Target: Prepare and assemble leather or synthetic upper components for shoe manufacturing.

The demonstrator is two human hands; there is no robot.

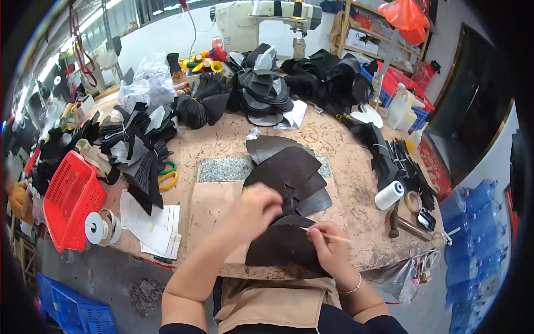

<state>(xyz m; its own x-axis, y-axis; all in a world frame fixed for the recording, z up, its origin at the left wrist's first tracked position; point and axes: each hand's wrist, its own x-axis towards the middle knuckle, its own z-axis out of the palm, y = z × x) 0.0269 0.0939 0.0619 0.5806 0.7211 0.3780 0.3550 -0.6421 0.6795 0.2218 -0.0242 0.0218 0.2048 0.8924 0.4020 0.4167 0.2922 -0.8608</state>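
Observation:
In my right hand is a thin pale stick, held in a pinch. Its whitish tip points left over a dark, curved leather-like piece near the table's front edge. Above and to the left of that piece is my left hand, its fingers curled together. Whatever they may grip is hidden. Just beyond, several dark cut pieces lie overlapping, partly on a speckled grey slab. A tan board lies under the nearer pieces.
Bundles of black pieces line the back and both sides. At left are a red basket, scissors, tape rolls and paper sheets. At right are a white thread spool and a hammer. A sewing machine stands behind.

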